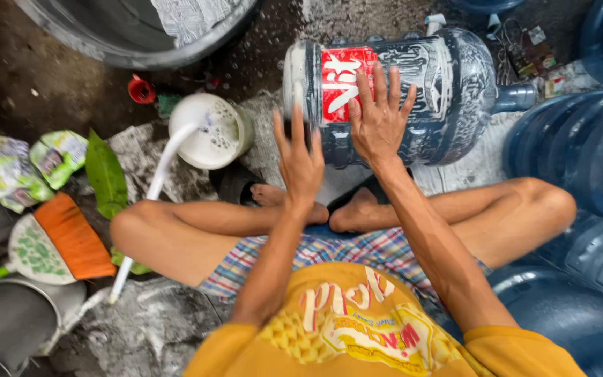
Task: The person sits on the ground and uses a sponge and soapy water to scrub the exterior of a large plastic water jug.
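Grip spread flat, both hands (378, 119) on soapy water jug (413, 91), wet concrete floor (57, 84), blue jugs (581, 153) beside.

A red rectangular label (345, 80) with white markings wraps the side of a large blue water jug (420, 94) lying on its side on the wet floor, near the top centre. The right hand (378, 119) rests flat with spread fingers across the label's right edge; the left hand (300, 164) hovers just below and left of it. At the far left lie crumpled green and white plastic packets (26, 167), with patches of pink and yellow. At the top right, beside the jug's neck, sits a small pile of paper tags (532, 56), too small to make out.
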